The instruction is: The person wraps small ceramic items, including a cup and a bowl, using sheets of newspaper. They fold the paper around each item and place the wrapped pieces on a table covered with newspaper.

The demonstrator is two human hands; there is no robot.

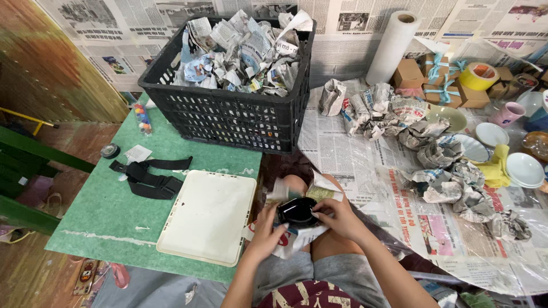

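A small black glossy dish [297, 211] is held over the lap, right at the centre bottom of the view, on a sheet of newspaper [311, 231] that is draped under it. The left hand [265, 234] is cupped beneath the paper on the near-left side, fingers curled up against the dish's edge, so paper and dish are gripped together. The right hand [338, 217] is closed over the dish's right rim, thumb and fingertips pressed to it, with a flap of the newspaper pinched up behind.

Just left of the hands, a cream plastic tray [208, 217] is seen lying flat on the green table [103, 217]. A black strap with buckle [149, 178] is laid beside it, and a small roll of tape [109, 150] is set further back. A black plastic crate [228, 111], packed to the top with crumpled newspaper bundles [242, 51], is stood at the far end of that table.

To the right, the surface is covered in spread newspaper under clear plastic, and more crumpled paper bundles [439, 159] are scattered across it. A white paper roll [393, 47] is stood upright against the wall, small cardboard gift boxes [434, 82] tied with teal ribbon are stacked near it, and a roll of yellow tape [478, 76] is perched alongside. White plates [525, 170] and a pink mug [508, 114] are set at the far right.
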